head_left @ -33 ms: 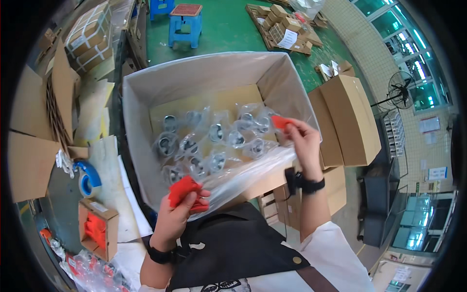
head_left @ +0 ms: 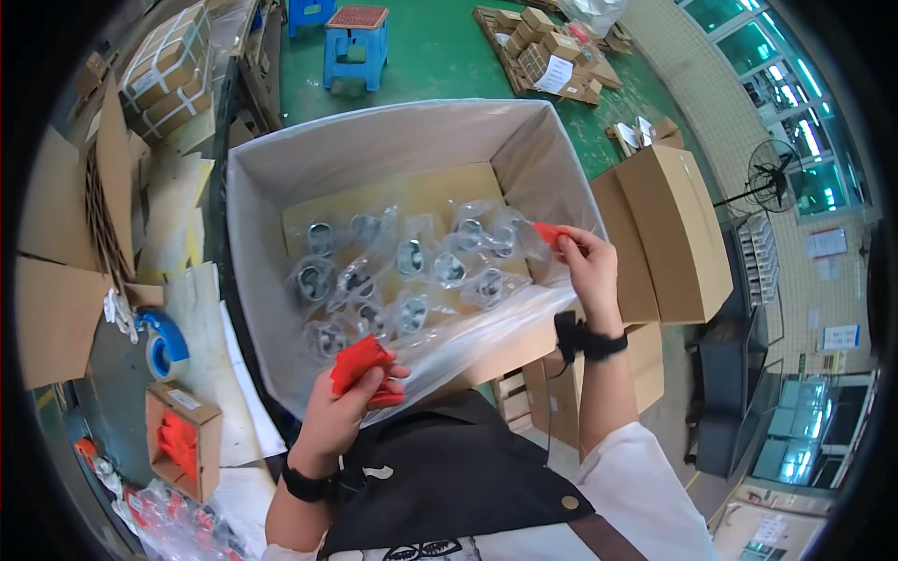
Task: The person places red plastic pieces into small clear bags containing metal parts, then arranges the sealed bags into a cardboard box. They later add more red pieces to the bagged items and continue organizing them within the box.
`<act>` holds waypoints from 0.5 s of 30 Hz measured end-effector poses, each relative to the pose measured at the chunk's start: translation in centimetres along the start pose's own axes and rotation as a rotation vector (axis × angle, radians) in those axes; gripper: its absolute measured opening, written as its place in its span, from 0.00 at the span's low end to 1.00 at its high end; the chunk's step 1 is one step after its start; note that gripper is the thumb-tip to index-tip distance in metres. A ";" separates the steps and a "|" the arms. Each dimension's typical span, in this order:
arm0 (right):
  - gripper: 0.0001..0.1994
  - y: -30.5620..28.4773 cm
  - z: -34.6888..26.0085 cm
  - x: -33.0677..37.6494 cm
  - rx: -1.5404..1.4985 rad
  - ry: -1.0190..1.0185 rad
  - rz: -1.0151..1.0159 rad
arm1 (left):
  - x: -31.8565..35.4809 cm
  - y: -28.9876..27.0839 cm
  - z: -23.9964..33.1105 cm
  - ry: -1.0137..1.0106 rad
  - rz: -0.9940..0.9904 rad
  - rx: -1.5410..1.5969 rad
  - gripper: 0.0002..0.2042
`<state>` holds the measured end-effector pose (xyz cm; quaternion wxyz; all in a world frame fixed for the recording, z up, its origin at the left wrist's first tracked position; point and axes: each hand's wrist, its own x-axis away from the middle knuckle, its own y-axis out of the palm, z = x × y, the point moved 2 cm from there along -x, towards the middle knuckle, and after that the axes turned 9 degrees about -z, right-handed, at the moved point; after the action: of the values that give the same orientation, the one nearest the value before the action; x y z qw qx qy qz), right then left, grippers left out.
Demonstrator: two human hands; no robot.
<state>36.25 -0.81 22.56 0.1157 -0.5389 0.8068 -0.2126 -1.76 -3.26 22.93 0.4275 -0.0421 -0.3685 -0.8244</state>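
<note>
A wad of thin, flat red pieces (head_left: 360,366) is gripped in my left hand (head_left: 344,409), over the near left edge of a large carton (head_left: 398,136) lined with clear plastic. What the pieces are made of I cannot tell. At the carton's right side my right hand (head_left: 591,271) pinches a single red piece (head_left: 548,232) between thumb and fingers. Below and left of it, on the carton's floor, several round metal parts (head_left: 410,257) lie in clear plastic bags. The plastic liner (head_left: 468,341) drapes over the near wall between my hands.
On the bench at left are a small box (head_left: 208,439) of red pieces, a blue tape dispenser (head_left: 166,346) and cardboard sheets (head_left: 56,318). Another open carton (head_left: 669,229) stands at right. Beyond are a blue stool (head_left: 357,47) and a pallet of small boxes (head_left: 547,56).
The carton and bench have shifted slightly left in view. My right hand, with its red piece, has moved a little to the right; my left hand keeps its hold.
</note>
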 end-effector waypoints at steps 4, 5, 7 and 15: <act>0.08 -2.5 9.1 -8.0 0.608 0.037 -0.080 | -8.2 2.5 -2.8 -0.148 -0.097 -0.026 0.17; 0.08 -1.7 10.4 -9.6 0.639 0.054 -0.115 | -9.2 2.9 -2.9 -0.157 -0.107 -0.009 0.18; 0.09 0.1 12.3 -10.3 0.597 0.018 -0.186 | -11.7 3.0 -3.6 -0.213 -0.090 -0.014 0.17; 0.15 6.4 4.6 -4.0 -0.375 0.142 -0.868 | -20.0 3.6 -5.6 -0.430 -0.269 -0.093 0.16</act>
<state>34.48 3.97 15.31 -0.1383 -0.8219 0.5374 -0.1283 14.92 5.28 13.25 0.2233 -0.1868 -0.4149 -0.8620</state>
